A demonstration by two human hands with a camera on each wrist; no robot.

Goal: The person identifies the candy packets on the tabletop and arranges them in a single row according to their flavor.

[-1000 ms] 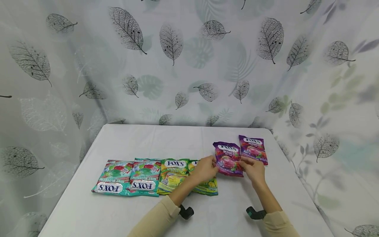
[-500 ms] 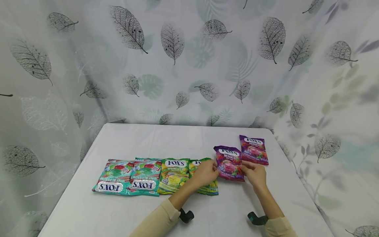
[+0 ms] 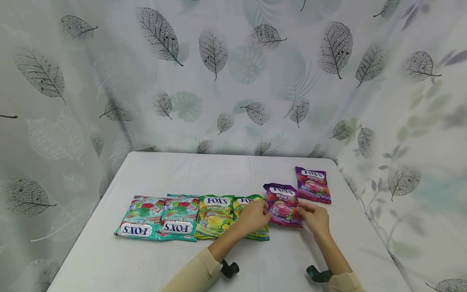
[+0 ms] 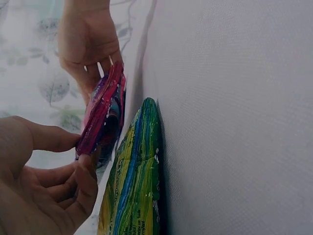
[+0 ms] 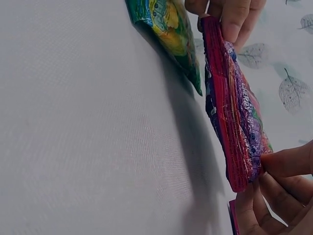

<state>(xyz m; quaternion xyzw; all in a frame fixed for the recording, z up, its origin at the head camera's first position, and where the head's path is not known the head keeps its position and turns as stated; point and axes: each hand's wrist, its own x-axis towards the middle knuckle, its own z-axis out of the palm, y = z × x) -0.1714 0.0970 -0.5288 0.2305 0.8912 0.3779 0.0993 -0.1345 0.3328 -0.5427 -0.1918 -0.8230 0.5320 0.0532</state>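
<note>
Both hands pinch one purple candy bag (image 3: 282, 205) labelled FOX'S Berries by its two side edges. At its left edge is my left hand (image 3: 253, 217), thumb on top and fingers beneath, as the left wrist view shows. My right hand (image 3: 316, 219) grips the lower right edge the same way. In the right wrist view the bag (image 5: 230, 107) is held just off the table, with a shadow below it. Under the left hand lies a yellow-green Spring Tea bag (image 3: 260, 234), partly hidden by that hand. A second purple Berries bag (image 3: 313, 185) lies behind the right hand.
Left of the hands, another Spring Tea bag (image 3: 214, 217) and two teal Mint Blossom bags, one (image 3: 179, 217) overlapping the other (image 3: 141, 218), lie in a row on the white table (image 3: 164, 267). A leaf-print curtain (image 3: 226, 89) hangs behind the table.
The held purple bag has come down the view, nearer to me, and slightly right, with both hands keeping their pinch on it. The other bags lie where they were.
</note>
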